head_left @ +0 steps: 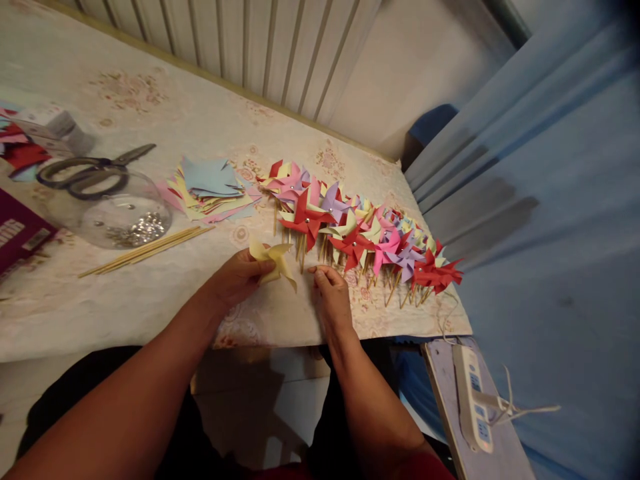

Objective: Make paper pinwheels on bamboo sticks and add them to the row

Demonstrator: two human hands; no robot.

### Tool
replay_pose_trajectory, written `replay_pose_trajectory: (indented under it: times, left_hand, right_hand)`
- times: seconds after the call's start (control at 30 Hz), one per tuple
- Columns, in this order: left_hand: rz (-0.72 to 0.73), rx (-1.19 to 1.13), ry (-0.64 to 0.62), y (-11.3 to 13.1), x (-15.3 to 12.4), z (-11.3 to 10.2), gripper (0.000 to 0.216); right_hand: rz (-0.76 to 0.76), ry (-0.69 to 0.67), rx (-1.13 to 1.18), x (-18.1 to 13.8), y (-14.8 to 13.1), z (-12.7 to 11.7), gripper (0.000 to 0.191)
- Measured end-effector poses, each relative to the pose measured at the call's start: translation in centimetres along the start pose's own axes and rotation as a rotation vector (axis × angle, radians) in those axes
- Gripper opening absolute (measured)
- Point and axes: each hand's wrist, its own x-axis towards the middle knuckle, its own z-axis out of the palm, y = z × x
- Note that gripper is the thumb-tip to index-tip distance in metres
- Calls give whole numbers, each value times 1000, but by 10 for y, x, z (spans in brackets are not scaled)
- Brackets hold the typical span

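My left hand is closed on a pale yellow paper pinwheel with folded blades, held above the front of the table. No stick shows on it. A short gap to the right, my right hand has thumb and forefinger pinched together; whatever is between them is too small to make out. Just beyond both hands stand many finished pinwheels in red, pink, purple and cream, on thin wooden sticks. A stack of cut paper squares, light blue on top, lies behind my left hand.
Left of my hands lie several loose wooden sticks, a clear round container of shiny pins and dark-handled scissors resting over it. A purple box sits at the left edge. A power strip is at lower right, beside a blue curtain.
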Motion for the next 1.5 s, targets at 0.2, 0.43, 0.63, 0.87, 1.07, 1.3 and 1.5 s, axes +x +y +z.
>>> replay_pose_trajectory:
  times: [0.2, 0.43, 0.63, 0.87, 1.07, 1.3, 1.5]
  left_hand:
    - [11, -1, 4, -2, 1, -3, 23]
    - [10, -5, 7, 1, -1, 1, 24]
    - [6, -21, 21, 3, -2, 1, 17]
    - [13, -38, 8, 2, -2, -2, 18]
    - [24, -57, -31, -2, 0, -8, 24]
    - [49, -69, -30, -2, 0, -7, 27]
    - [30, -73, -36, -1, -1, -3, 26]
  right_hand:
    - [-33, -87, 245, -4, -7, 4, 11]
    - [18, -119, 103, -6, -5, -1, 9]
    - [-122, -88, -397, -6, -3, -22, 8]
    - [-338, -200, -763, -15, 0, -28, 19]
    - [-390, -256, -924, -19, 4, -19, 23]
    - [-509, -233, -1117, -25, 12, -5, 21]
    - [-450, -197, -919, -23, 15, -2, 20]
